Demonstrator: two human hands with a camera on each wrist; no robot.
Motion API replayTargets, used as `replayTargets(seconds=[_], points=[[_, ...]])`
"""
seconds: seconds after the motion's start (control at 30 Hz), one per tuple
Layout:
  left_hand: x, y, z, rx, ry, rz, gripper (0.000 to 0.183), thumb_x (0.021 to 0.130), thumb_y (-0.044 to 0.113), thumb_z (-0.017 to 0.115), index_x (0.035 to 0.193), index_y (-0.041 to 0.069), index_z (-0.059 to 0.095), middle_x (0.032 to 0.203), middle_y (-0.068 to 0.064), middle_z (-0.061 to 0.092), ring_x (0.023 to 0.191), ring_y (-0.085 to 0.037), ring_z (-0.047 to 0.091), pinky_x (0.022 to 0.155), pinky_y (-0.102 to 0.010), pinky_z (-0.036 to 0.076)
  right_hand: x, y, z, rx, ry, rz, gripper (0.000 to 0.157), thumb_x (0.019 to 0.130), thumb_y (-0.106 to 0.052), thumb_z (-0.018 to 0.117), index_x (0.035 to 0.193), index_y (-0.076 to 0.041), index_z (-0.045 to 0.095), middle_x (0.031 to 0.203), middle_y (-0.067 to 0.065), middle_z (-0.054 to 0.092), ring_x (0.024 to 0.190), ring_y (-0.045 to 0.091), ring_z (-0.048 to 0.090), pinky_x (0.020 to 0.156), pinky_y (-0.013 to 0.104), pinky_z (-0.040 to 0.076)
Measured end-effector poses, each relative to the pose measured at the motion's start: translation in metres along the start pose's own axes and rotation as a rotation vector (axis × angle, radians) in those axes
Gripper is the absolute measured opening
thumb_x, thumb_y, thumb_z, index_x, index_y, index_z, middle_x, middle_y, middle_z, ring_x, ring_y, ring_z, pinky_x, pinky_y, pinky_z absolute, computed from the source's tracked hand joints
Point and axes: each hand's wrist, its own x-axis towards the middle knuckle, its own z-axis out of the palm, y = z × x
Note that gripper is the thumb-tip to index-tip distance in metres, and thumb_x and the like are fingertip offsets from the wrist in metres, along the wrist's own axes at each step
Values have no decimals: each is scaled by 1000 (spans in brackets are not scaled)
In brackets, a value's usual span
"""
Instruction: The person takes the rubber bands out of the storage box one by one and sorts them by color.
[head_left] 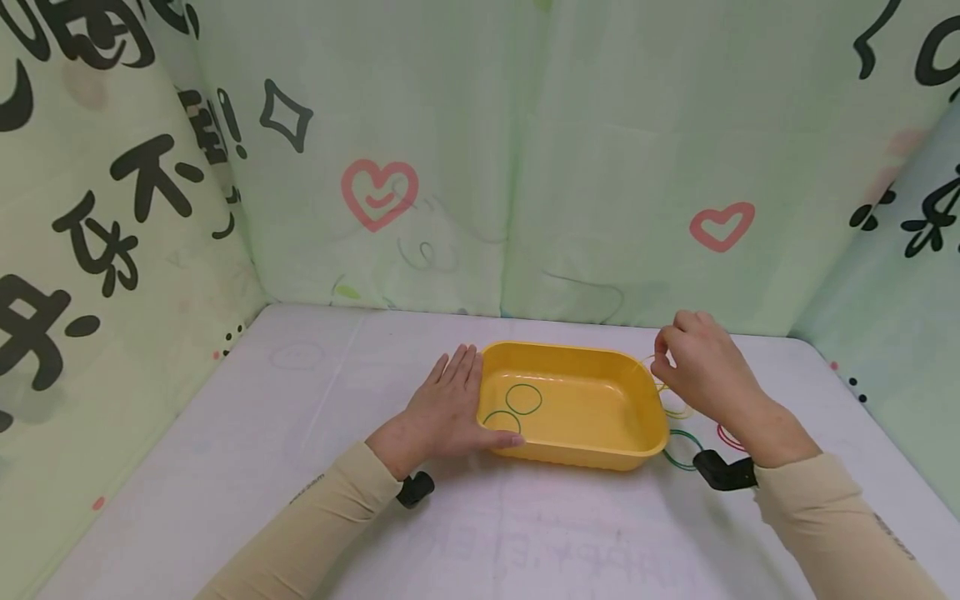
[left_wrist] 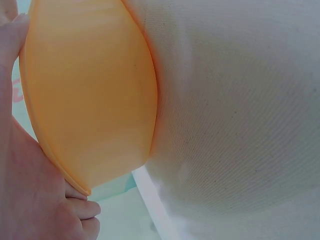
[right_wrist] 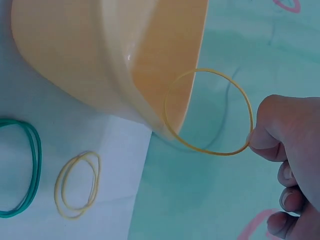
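Observation:
A shallow yellow plastic tub (head_left: 577,417) stands on the table. My left hand (head_left: 450,408) rests at its left end, fingers straight along that side and the thumb over the front rim. Two thin green rubber bands (head_left: 523,384) lie inside the tub near this hand. My right hand (head_left: 705,367) is raised off the tub's right end, pinching a yellow rubber band (right_wrist: 215,153) between thumb and forefinger. In the right wrist view the band hangs as an open loop and overlaps the tub's rim, while the other fingers are curled.
Right of the tub lie green rubber bands (right_wrist: 36,165), yellow rubber bands (right_wrist: 62,195) and red rubber bands (head_left: 731,443). The table (head_left: 525,533) has a whitish cover. Pale green printed curtains (head_left: 600,167) enclose it at the back and both sides.

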Motion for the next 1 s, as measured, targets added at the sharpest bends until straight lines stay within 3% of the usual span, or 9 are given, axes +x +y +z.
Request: replayTargets(seconds=[0.6, 1.0], points=[[1, 0, 2, 16, -7, -3, 127, 57, 93, 13, 143, 0, 3, 151, -15, 4, 140, -25, 1, 113, -42, 7, -14, 20, -2, -32, -11, 76, 9, 67, -6, 66, 66, -3, 58, 67, 6, 44, 71, 25, 38, 60, 32, 31], [0, 0, 1, 3, -7, -2, 127, 58, 93, 15, 143, 0, 3, 151, -15, 3, 140, -25, 0, 113, -41, 7, -23, 30, 9, -68, -26, 126, 8, 67, -7, 65, 67, -1, 60, 67, 8, 45, 69, 25, 38, 57, 31, 32]])
